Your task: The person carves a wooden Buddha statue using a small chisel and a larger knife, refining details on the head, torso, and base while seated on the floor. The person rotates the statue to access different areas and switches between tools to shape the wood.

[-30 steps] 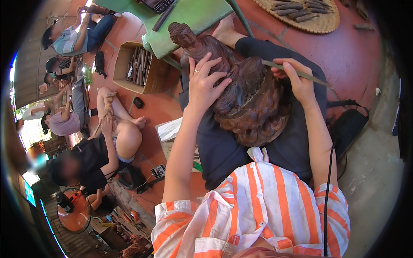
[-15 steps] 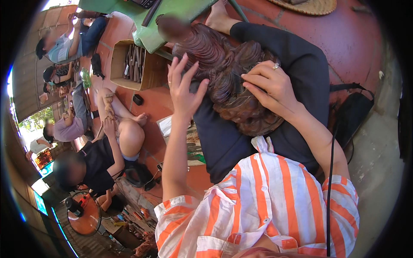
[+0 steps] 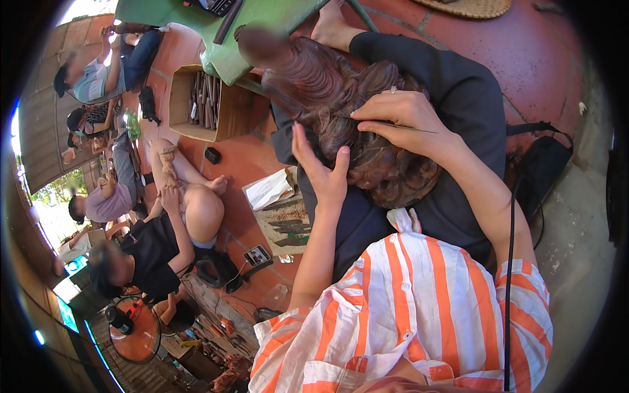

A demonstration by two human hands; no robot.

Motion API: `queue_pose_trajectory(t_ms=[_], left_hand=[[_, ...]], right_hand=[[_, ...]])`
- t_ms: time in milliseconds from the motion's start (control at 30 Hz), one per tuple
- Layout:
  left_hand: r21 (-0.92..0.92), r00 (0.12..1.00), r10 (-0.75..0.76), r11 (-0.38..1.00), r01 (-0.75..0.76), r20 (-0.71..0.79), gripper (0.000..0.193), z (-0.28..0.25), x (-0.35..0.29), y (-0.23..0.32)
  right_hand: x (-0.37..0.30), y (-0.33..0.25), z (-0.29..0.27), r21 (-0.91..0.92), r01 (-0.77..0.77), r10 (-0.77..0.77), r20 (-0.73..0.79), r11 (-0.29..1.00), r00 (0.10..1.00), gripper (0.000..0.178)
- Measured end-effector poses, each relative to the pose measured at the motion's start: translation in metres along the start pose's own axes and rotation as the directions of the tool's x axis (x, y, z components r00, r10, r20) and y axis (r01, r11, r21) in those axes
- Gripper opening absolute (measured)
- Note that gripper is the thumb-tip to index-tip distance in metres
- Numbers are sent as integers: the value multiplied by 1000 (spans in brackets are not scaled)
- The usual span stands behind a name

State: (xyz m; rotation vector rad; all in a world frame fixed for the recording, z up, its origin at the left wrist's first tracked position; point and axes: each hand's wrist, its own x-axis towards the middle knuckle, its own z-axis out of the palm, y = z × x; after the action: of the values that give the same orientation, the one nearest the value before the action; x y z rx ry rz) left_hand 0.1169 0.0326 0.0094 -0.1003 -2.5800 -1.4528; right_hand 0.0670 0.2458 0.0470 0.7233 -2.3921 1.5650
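A dark brown carved wooden statue (image 3: pixel 308 75) of a robed figure lies tilted across my lap, its head toward the far left and its base (image 3: pixel 403 183) near my waist. In my right hand (image 3: pixel 409 112) is a thin, dark, pick-like tool (image 3: pixel 419 129), pinched between thumb and fingers. Its tip points left, at the carved folds in the statue's middle. My left hand (image 3: pixel 324 173) is open, thumb and fingers spread, against the statue's near left side. Whether all its fingers touch the wood is hard to tell.
Left of the statue stand a green plastic chair (image 3: pixel 177 14) and a cardboard box (image 3: pixel 193 131) of brown sticks. A board with paper (image 3: pixel 268 190) and a phone (image 3: pixel 257 255) lie on the tiles. Nearby, a seated person (image 3: pixel 154 252) holds a pale carving. A black bag (image 3: pixel 540 173) sits at right.
My left hand has come down and to the right, from above the statue to its side. My right hand has shifted slightly left and up, and its tool now shows clearly.
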Motion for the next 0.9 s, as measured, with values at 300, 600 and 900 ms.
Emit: queue_pose_trajectory(t_ms=[300,600,900], left_hand=[[-246,996,-23,968,45,88,88,5,5,-1],[-219,997,-9,975,24,71,88,5,5,-8],[-255,997,-22,966,41,78,88,5,6,-4]], right_hand=[[-6,-4,0,78,-149,155,-65,986,986,18],[-5,-5,3,134,-200,214,-101,971,972,16],[0,-5,2,99,-154,159,-44,983,986,17]])
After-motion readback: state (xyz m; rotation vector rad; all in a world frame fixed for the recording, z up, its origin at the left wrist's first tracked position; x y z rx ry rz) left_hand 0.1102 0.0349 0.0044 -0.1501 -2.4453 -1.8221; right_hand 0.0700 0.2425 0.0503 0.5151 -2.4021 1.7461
